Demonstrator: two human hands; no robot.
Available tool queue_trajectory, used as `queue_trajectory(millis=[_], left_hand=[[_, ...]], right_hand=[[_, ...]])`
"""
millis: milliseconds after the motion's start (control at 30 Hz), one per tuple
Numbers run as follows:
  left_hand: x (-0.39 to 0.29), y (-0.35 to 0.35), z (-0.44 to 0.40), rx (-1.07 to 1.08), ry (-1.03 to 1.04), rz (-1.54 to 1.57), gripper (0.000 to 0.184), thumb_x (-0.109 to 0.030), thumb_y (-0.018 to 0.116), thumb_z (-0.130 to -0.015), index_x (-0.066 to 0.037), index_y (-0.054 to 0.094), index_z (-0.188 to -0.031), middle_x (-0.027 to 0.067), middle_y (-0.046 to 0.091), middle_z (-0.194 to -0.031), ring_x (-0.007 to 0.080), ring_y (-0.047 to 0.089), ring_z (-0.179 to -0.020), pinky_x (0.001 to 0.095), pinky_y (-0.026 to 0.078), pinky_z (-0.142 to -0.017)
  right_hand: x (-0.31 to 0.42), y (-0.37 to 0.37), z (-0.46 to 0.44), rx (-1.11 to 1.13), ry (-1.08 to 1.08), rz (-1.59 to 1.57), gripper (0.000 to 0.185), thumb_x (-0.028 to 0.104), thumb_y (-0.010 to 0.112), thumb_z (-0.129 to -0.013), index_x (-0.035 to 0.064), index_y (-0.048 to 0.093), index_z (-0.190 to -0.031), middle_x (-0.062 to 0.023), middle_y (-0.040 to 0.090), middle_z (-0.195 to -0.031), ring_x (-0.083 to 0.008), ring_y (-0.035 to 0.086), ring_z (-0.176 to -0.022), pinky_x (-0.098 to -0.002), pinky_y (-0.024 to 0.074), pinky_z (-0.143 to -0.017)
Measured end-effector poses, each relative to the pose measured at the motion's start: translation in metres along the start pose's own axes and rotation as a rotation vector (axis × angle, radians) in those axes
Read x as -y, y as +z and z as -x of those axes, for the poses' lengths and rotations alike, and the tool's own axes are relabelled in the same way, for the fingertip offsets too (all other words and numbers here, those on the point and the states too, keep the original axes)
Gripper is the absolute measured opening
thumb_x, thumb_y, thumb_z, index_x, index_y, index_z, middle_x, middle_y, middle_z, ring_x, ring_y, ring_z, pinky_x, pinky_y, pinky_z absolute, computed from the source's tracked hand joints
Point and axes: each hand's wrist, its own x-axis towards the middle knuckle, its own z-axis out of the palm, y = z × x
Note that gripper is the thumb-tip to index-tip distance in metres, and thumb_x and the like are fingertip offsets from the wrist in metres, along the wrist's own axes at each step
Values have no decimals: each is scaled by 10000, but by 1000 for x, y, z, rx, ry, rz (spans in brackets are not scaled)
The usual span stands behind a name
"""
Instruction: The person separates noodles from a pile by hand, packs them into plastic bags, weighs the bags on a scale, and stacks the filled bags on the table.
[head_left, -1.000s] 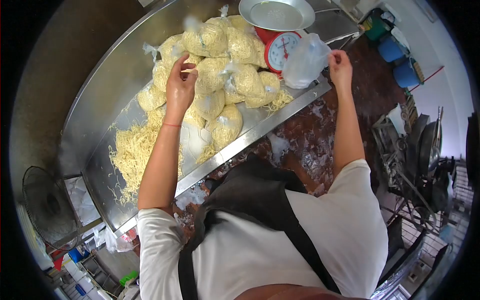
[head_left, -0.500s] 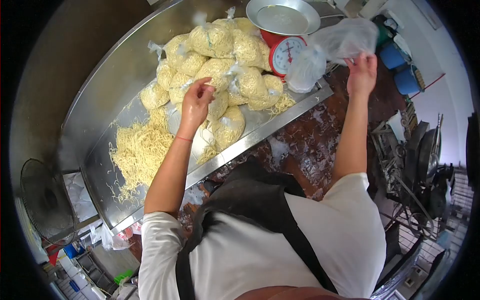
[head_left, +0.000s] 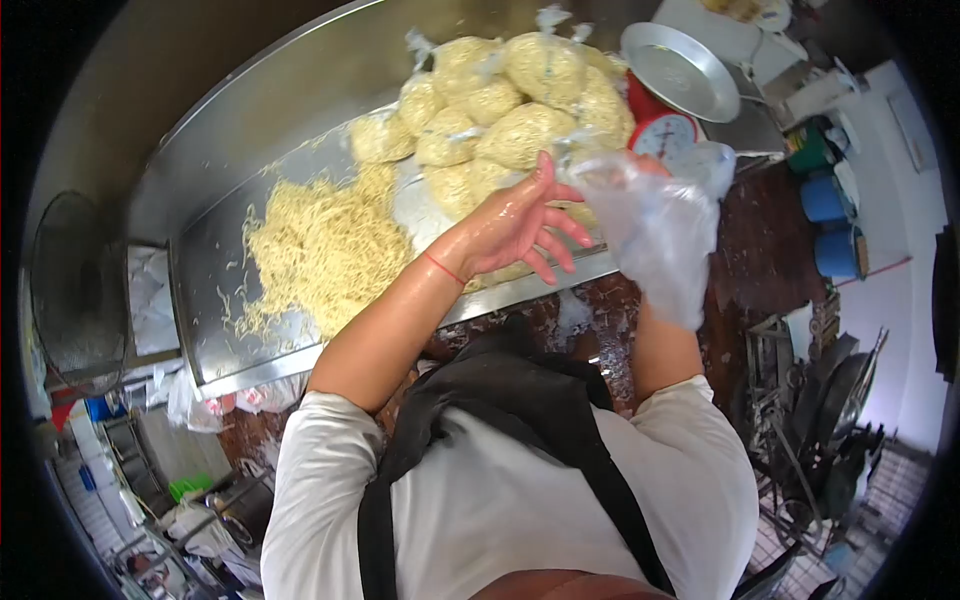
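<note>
A clear plastic bag (head_left: 660, 235) hangs limp in front of my right arm. My right hand (head_left: 648, 166) grips it near its top, and the film hides most of the fingers. My left hand (head_left: 525, 222) is open, palm up with spread fingers, just left of the bag; whether its fingertips touch the film I cannot tell. Behind both hands, several knotted bags of yellow noodles (head_left: 525, 135) are piled on the metal table (head_left: 215, 250). A heap of loose noodles (head_left: 325, 250) lies left of my left hand.
A red dial scale (head_left: 662, 132) with a round metal pan (head_left: 682, 72) stands behind the bag. Another bundle of clear bags (head_left: 712, 165) is beside it. Blue buckets (head_left: 836, 250) stand at the right, and a fan (head_left: 80, 290) at the left. The floor (head_left: 755, 255) looks wet.
My right hand has brought the plastic bag from beside the scale toward my body. My left hand has moved right, toward the bag, and its fingers have spread. The view has turned slightly.
</note>
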Motion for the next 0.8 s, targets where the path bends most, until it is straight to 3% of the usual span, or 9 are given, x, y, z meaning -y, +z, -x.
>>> queue_trajectory(millis=[100,133,233,267,333,433,567,633,800], left_hand=[[-5,-13,49,-97,48,-6,924,-790,255,-901,9,502,-1294,166,668,-1034,289,713,-810,398,614,-608],[-9,-26,71,-54,72,54,718,-629,435,-976,13,486,-1293,166,641,-1107,261,690,-816,409,602,-645],[2,-63,130,-179,176,-111,450,-360,590,-984,-8,528,-1257,125,656,-1073,235,688,-818,402,603,-654],[4,-80,152,-171,111,-52,314,-157,648,-926,-32,576,-1205,82,668,-1024,204,680,-804,384,605,-664],[28,-119,187,-235,204,-35,262,-156,649,-926,-46,596,-1158,71,666,-975,199,675,-794,380,606,-667],[59,-184,258,-448,386,166,181,-112,632,-925,-68,603,-1098,62,648,-919,204,665,-776,375,605,-672],[96,-293,375,-944,559,400,95,-60,519,-959,-85,583,-1024,59,610,-865,228,637,-741,389,591,-685],[97,-325,442,-1270,482,305,142,-167,492,-986,-101,615,-1010,23,605,-893,138,590,-759,302,536,-653],[119,-380,560,-1436,659,234,147,-172,554,-968,-121,638,-1077,-1,626,-885,131,605,-779,270,504,-661]], right_hand=[[-21,36,-22,299,-62,574,217,53,721,-728,10,719,-941,-67,567,-929,-191,565,-924,-312,455,-851],[-24,56,-25,341,-25,628,225,51,729,-709,23,727,-932,-56,565,-924,-192,565,-932,-316,452,-851],[-51,122,-34,443,-109,797,249,61,752,-682,82,755,-930,-25,564,-934,-184,559,-949,-313,443,-856],[-62,144,-38,505,-171,878,251,60,755,-681,85,757,-931,-25,566,-946,-181,557,-952,-312,443,-854],[-86,188,-40,584,-250,1018,194,57,754,-720,80,756,-912,-56,582,-1021,-214,570,-992,-315,457,-860],[-146,243,-26,256,-153,612,100,57,730,-783,66,748,-881,-94,586,-1067,-256,581,-1037,-353,462,-913],[-207,296,-24,636,133,978,370,69,692,-851,102,653,-1217,-232,526,-1309,-375,503,-1231,-403,452,-1011],[-277,292,-5,496,381,1223,736,163,758,-812,154,419,-1464,-270,419,-1440,-440,396,-1338,-443,421,-1061],[-401,285,-7,434,616,1672,1012,279,844,-706,195,274,-1537,-278,327,-1499,-462,330,-1384,-467,413,-1075]])
